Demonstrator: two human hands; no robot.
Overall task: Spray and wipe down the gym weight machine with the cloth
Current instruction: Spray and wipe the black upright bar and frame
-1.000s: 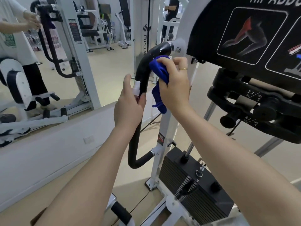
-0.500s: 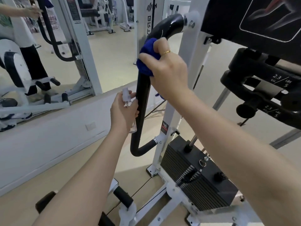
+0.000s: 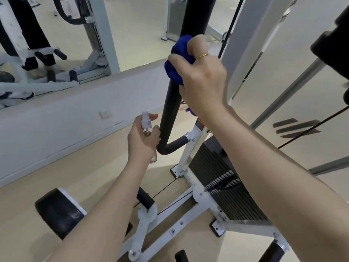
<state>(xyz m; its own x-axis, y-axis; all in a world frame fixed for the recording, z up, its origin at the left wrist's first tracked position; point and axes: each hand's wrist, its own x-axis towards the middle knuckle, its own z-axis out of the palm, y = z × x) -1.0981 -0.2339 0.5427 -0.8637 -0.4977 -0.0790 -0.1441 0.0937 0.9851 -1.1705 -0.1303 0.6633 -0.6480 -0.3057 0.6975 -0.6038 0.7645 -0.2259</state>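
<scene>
Gym, commercial type. White-framed weight machine (image 3: 190, 207) with black weight stack (image 3: 222, 186), cables, padded black handle bar (image 3: 171, 103), foam roller pads. Wall mirror (image 3: 56, 35) above low white ledge reflects more white exercise machines. Beige smooth floor (image 3: 37, 186). Wall socket (image 3: 106, 114) on ledge.

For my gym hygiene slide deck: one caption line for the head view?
Right hand wraps blue cloth round black handle bar; left hand holds spray bottle.
</scene>
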